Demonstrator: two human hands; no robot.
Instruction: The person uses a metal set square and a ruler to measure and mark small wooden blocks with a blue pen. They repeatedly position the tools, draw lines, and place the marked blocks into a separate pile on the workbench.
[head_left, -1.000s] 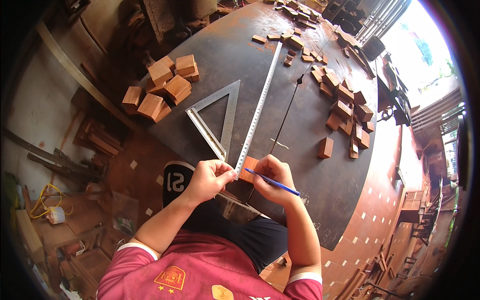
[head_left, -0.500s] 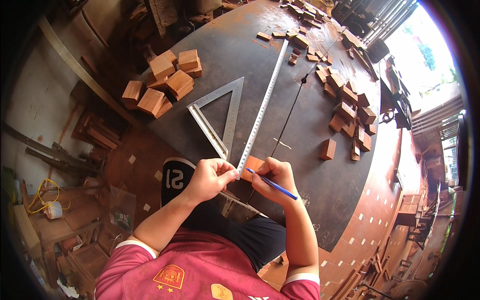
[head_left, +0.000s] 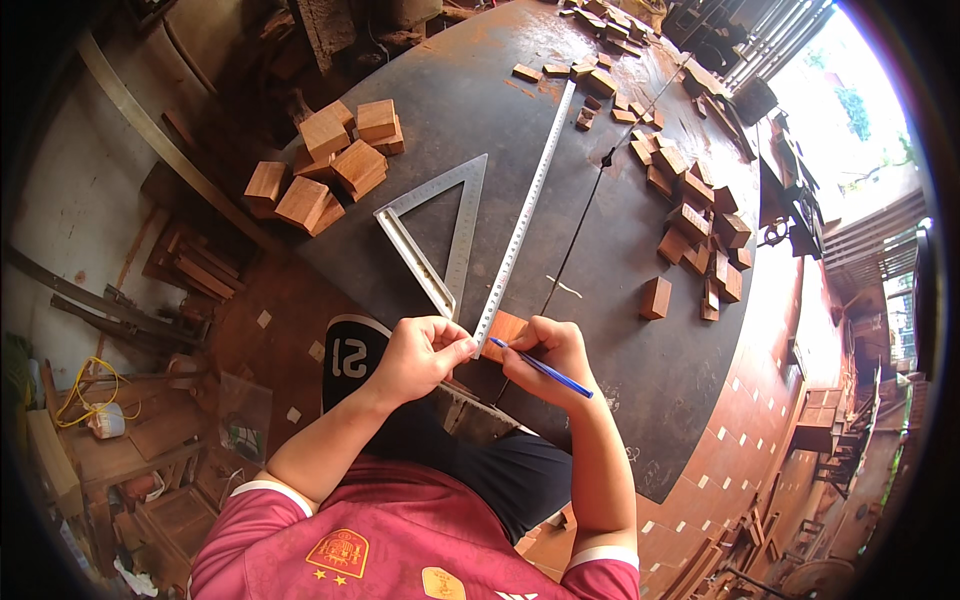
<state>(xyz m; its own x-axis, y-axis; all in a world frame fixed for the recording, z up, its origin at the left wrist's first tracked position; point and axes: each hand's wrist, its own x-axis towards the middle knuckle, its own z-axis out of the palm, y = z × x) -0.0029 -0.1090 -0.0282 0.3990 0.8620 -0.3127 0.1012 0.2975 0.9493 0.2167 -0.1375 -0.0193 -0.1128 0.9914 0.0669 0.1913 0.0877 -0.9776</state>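
My left hand [head_left: 432,355] pinches the near end of a long steel ruler [head_left: 527,212], which lies slantwise away from me over the dark table [head_left: 640,400]. Under the ruler's near end rests a reddish wooden block [head_left: 507,329]. In my right hand [head_left: 556,355] is a blue pen [head_left: 556,376], its tip at the block beside the ruler's edge. The fingers of that hand also come up against the block's right side. To the left of the ruler, a metal triangle square [head_left: 463,235] lies flat on the table.
Stacked wooden blocks [head_left: 325,135] stand at the table's left edge. Many more blocks [head_left: 697,222] are scattered along the right side and far end. A dark seam [head_left: 580,237] runs across the tabletop. Tiled floor [head_left: 720,450] lies beyond the right edge.
The pen has shifted very slightly to the left, its tip nearer the ruler. Both hands, ruler and block stay almost where they were.
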